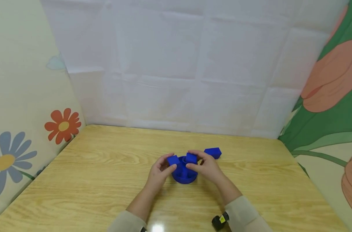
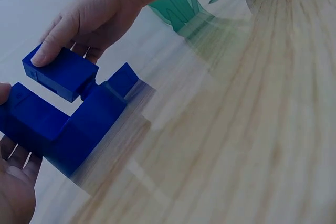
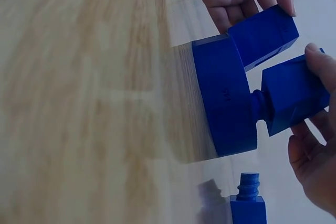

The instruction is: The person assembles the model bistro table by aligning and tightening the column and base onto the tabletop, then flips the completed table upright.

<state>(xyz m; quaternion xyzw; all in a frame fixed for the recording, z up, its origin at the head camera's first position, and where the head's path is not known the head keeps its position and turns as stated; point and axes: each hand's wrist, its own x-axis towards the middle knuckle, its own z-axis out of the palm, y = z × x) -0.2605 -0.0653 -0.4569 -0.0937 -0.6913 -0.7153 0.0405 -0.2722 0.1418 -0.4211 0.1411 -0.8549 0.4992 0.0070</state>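
Observation:
A round blue base [image 1: 184, 178] with raised walls and open sockets sits on the table between both hands. My left hand [image 1: 157, 174] pinches a blue square block [image 1: 173, 160] at the base's left rim, thumb on the near side. The lower end of this block is hidden by the base wall in the right wrist view. My right hand [image 1: 209, 166] grips a second blue block [image 1: 191, 158] between thumb and fingers. From that block a narrower ridged neck [image 3: 259, 105] reaches to the base's rim, with the block standing just above the wall.
A third blue block [image 1: 213, 152] lies on its side behind the right hand; its threaded end [image 3: 249, 186] shows in the right wrist view. The wooden table [image 1: 92, 174] meets a white cloth backdrop [image 1: 176, 80]. A black wrist device [image 1: 219, 222] is by the right sleeve.

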